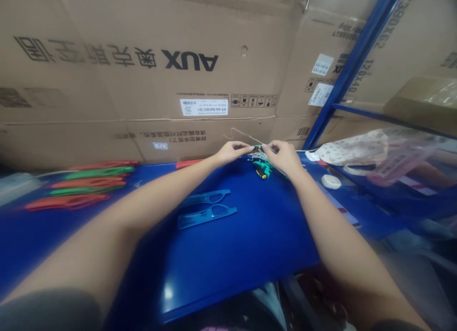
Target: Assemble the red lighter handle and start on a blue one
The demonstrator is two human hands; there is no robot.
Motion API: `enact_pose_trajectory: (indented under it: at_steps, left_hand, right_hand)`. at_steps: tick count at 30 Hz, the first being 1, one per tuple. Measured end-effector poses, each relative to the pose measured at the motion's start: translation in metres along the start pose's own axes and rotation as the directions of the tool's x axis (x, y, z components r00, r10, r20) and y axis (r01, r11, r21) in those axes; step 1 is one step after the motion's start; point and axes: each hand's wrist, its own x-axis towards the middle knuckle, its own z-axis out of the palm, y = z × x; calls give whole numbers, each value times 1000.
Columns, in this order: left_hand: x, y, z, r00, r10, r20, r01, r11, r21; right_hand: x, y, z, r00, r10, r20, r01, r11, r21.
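Both hands meet at the far side of the blue table. My left hand (232, 152) is closed in a pinch at one end of a small dark piece (257, 148), too small to name. Opposite it, my right hand (284, 157) pinches around the other end. A thin beige cord (246, 134) sticks up by the right fingertips and bends to the left. Just below the fingers lie a heap of small green pieces (266, 166), some thin pale strands, and a black and yellow object (261, 173) that looks like a handle.
Two blue plastic parts with oval loops (216, 210) lie on the blue table (250, 245). Red and green plastic parts (89, 181) are lined up at left. A white tape roll (331, 181) and a patterned cloth (353, 147) are at right. Behind stand a large carton (143, 93) and a blue post (342, 83).
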Motion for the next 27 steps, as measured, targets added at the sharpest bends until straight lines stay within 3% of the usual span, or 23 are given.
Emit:
enact_pose_trajectory:
  at_steps: [4,7,12,17,21,27]
  left_hand:
    - [-36,9,-23,1000,23,-21,-22,999,47]
    - [-77,19,-45,996,27,-85,-18,994,104]
    - [-161,36,-64,982,-18,-187,65,965,252]
    - [-229,44,-59,990,-137,-27,138,938,318]
    - [-255,43,-56,999,-27,29,8,851,526]
    - [-258,36,-67,987,11,161,-103,809,578]
  right_hand:
    - [-5,-12,-1,990,-114,79,105,988,114]
    - [-15,-26,-4,952,-222,212,176,961,213]
    - [-36,-54,-11,782,-480,396,312,853,418]
    - [-57,-80,-11,610,-638,470,398,760,514]
    - [-69,-84,-1,524,-711,469,456,699,551]
    - [-76,-72,15,536,-717,445,420,684,597]
